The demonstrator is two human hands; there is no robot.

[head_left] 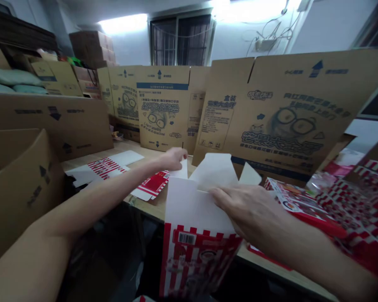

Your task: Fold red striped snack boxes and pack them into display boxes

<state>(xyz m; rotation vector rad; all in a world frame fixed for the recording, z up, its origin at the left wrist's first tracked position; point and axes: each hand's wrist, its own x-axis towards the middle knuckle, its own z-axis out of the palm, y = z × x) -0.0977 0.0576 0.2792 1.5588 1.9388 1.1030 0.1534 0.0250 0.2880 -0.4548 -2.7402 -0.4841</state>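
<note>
A red-and-white striped carton [201,260] stands upright in front of me at the table's edge, its white top flaps [216,170] unfolded. Its upper side panel is plain white, with a barcode below. My left hand [174,159] is closed at the small white flap on the carton's left, fingers curled against it. Across the near right top edge, my right hand [239,203] grips the carton, thumb over the white panel; its other fingers are mostly hidden. Flat striped carton blanks [108,165] and a red-printed piece [153,183] lie on the table near my left forearm.
Large brown cardboard boxes [290,113] stand along the back of the table [151,207]. An open brown box [22,184] is at the left. Red-and-white cartons [353,205] are piled at the right, beyond my right arm.
</note>
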